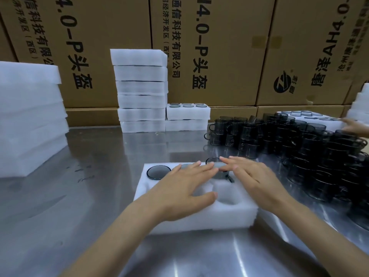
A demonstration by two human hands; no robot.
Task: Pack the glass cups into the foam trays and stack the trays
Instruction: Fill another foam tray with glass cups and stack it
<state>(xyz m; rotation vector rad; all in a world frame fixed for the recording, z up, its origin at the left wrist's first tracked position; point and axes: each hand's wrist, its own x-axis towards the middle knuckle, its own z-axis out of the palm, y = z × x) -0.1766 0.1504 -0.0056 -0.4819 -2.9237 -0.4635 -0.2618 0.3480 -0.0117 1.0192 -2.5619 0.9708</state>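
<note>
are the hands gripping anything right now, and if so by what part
Nothing is gripped. The left hand and right hand lie flat with straight fingers over the foam tray, fingertips over the glass cups in its back row.

Warehouse packing station, printed cardboard cartons point(209, 52) stacked behind steel table point(95, 156), foam tray stacks point(141, 90), massed glass cups point(299, 140)
</note>
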